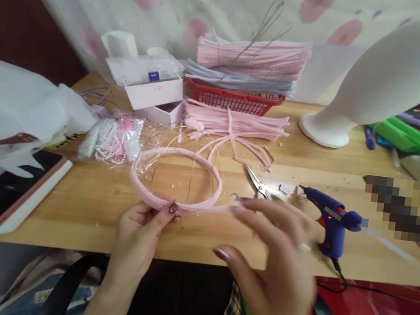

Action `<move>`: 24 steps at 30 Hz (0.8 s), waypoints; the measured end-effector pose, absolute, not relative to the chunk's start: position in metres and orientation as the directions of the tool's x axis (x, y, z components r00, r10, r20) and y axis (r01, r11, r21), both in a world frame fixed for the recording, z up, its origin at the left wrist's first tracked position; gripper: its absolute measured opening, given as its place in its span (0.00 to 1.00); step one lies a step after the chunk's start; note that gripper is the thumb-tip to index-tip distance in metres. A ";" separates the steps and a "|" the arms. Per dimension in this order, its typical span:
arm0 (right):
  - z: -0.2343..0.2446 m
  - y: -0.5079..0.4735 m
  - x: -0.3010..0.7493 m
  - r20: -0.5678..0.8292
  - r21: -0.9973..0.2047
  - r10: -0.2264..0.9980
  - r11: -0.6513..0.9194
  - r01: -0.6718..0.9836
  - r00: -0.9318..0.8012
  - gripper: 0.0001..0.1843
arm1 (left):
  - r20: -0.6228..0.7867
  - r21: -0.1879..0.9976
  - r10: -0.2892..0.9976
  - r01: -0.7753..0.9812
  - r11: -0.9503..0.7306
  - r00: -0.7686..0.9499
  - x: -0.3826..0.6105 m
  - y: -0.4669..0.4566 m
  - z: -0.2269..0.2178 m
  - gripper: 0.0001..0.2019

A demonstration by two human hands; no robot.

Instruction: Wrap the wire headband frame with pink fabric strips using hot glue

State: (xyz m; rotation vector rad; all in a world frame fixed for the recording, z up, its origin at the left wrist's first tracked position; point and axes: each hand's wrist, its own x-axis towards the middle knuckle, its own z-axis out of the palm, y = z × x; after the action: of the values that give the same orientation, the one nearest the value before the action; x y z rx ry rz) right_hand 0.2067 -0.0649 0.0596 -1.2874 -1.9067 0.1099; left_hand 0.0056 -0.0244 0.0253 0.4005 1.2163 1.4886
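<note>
A pink wrapped headband (177, 181) lies curved over the wooden table (87, 204), with thin wires and clear film inside its arc. My left hand (140, 235) pinches the near side of the headband between thumb and fingers. My right hand (274, 256) hovers just right of it, fingers spread and smeared by motion; a pink strip end (227, 208) of the headband reaches toward its fingertips, and I cannot tell whether they touch. The hand wears a ring.
Scissors (263, 186) and a blue glue gun (334, 219) lie at right. Behind are loose pink strips (236, 122), a red basket (232, 99) stacked with pink and grey strips, a clear box (144, 69), bagged beads (113, 139), a white mannequin neck (374, 80) and a tablet (9, 190).
</note>
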 end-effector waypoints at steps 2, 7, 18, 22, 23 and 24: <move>0.057 -0.034 0.182 0.590 -0.499 0.766 0.595 0.630 -0.256 0.10 | -0.348 0.832 0.891 -0.534 0.151 -0.291 0.004 -0.028 0.028 0.15; 0.052 -0.018 0.168 0.581 -0.572 0.759 0.638 0.515 -0.295 0.08 | -0.311 0.818 0.924 -0.557 0.141 -0.223 -0.001 -0.031 0.032 0.12; 0.058 -0.013 0.180 0.560 -0.519 0.713 0.699 0.493 -0.422 0.13 | -0.347 0.730 0.931 -0.657 0.189 -0.118 -0.003 -0.030 0.039 0.12; 0.060 -0.011 0.183 0.564 -0.449 0.691 0.716 0.535 -0.452 0.15 | -0.387 0.704 0.914 -0.680 0.204 -0.126 0.000 -0.028 0.042 0.13; 0.060 -0.010 0.183 0.564 -0.424 0.688 0.716 0.555 -0.457 0.16 | -0.394 0.696 0.911 -0.687 0.211 -0.120 0.000 -0.027 0.043 0.13; 0.061 -0.009 0.184 0.568 -0.398 0.682 0.718 0.571 -0.462 0.17 | -0.403 0.688 0.908 -0.692 0.219 -0.112 0.001 -0.026 0.044 0.14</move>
State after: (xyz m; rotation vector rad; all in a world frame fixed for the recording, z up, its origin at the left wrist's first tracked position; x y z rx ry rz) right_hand 0.1842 -0.0092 0.0608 -0.9452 -2.1889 0.1943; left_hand 0.0006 -0.0261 0.0437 0.2873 0.9673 1.3878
